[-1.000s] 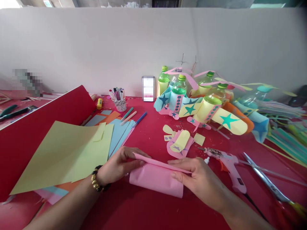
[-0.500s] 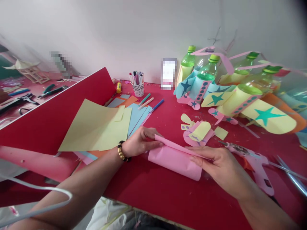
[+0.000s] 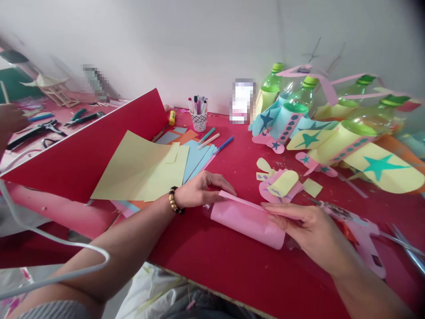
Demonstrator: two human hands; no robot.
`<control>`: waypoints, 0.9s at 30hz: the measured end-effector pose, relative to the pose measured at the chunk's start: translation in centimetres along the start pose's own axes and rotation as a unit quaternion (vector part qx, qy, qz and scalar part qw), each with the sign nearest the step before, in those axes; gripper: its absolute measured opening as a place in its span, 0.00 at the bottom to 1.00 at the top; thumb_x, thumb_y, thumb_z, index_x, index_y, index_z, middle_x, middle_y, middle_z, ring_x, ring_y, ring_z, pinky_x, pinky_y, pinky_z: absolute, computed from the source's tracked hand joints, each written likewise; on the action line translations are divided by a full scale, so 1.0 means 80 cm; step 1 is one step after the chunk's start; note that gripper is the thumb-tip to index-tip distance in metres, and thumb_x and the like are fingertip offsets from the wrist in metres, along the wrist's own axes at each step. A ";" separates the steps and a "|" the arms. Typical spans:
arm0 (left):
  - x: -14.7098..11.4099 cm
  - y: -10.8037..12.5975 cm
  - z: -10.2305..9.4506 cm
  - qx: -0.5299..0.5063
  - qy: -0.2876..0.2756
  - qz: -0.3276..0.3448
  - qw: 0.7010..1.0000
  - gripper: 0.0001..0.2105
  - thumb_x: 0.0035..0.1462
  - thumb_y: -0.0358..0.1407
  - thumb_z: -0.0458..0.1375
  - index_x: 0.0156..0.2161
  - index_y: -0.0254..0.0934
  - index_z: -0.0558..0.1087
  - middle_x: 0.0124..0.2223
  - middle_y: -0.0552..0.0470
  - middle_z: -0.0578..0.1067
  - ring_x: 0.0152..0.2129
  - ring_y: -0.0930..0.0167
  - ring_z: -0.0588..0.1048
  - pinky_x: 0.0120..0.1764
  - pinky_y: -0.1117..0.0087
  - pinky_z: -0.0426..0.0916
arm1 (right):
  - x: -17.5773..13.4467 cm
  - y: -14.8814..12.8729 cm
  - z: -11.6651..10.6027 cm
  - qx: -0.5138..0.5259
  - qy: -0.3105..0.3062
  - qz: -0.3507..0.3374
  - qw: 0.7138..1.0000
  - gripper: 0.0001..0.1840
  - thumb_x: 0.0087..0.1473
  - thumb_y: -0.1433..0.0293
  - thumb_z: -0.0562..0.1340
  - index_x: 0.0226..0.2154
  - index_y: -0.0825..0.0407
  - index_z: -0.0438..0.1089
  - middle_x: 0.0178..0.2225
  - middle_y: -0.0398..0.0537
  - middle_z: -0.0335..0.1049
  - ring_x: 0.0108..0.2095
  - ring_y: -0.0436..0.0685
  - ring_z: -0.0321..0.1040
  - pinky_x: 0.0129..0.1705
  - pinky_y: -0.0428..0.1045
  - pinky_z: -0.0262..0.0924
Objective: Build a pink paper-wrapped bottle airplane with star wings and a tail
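A sheet of pink paper (image 3: 247, 223) is rolled into a tube on the red tabletop, with its long loose edge standing up along the top. Clear plastic, seemingly a bottle, peeks out at both ends of the roll. At the left end, my left hand (image 3: 202, 190) holds the paper's corner, thumb in front and fingers behind. My right hand (image 3: 307, 226) pinches the raised edge toward the right end, its fingers stretched along the paper. Just beyond the roll lie cut pink and yellow paper shapes (image 3: 282, 184).
Bottles dressed as paper planes (image 3: 352, 137) stand at right. A pink glue gun (image 3: 365, 243) and scissors (image 3: 410, 250) lie near my right arm. Yellow sheets (image 3: 139, 168), markers (image 3: 224, 145) and a pen cup (image 3: 199, 120) are left and behind. A red board (image 3: 83, 146) and another person's hand (image 3: 15, 119) are further left.
My left fingers have loosened and spread a little at the paper's corner. The raised edge lies lower on the roll. The whole view has shifted slightly; another person's hand has appeared at left.
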State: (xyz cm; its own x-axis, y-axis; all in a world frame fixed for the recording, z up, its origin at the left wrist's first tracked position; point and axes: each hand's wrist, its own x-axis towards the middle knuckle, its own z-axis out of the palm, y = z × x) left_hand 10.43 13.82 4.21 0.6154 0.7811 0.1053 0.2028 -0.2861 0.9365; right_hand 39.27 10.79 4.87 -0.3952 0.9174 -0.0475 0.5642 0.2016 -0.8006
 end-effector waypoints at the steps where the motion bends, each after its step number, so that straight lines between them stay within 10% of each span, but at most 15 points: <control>1: -0.001 0.002 -0.005 -0.003 -0.027 -0.003 1.000 0.17 0.58 0.43 0.61 0.47 0.33 0.78 0.46 0.41 0.78 0.41 0.63 0.76 0.45 0.66 0.70 | 0.000 0.001 0.000 0.000 0.002 -0.002 1.000 0.15 0.57 0.61 0.62 0.44 0.46 0.78 0.47 0.48 0.76 0.50 0.65 0.73 0.53 0.57 0.69; 6: -0.002 0.004 -0.024 0.058 -0.123 0.037 0.990 0.33 0.46 0.38 0.70 0.59 0.39 0.69 0.55 0.42 0.72 0.51 0.59 0.71 0.54 0.61 0.65 | 0.000 0.004 0.000 -0.010 0.006 0.000 1.000 0.15 0.57 0.61 0.62 0.43 0.46 0.78 0.47 0.47 0.76 0.49 0.64 0.73 0.52 0.56 0.70; 27: -0.001 -0.016 -0.024 0.008 -0.096 0.001 0.995 0.30 0.43 0.40 0.72 0.53 0.39 0.75 0.52 0.43 0.74 0.48 0.62 0.73 0.52 0.64 0.66 | 0.001 -0.003 -0.002 -0.044 0.010 -0.007 0.999 0.14 0.58 0.60 0.60 0.43 0.44 0.79 0.45 0.42 0.78 0.48 0.61 0.74 0.50 0.50 0.70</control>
State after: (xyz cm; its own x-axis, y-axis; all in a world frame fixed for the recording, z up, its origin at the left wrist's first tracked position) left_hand 8.65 15.20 3.63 0.7493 0.6610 0.0407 0.2123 -0.2979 0.9307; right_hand 39.20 10.87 5.15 -0.3893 0.9208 -0.0243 0.6211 0.2430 -0.7451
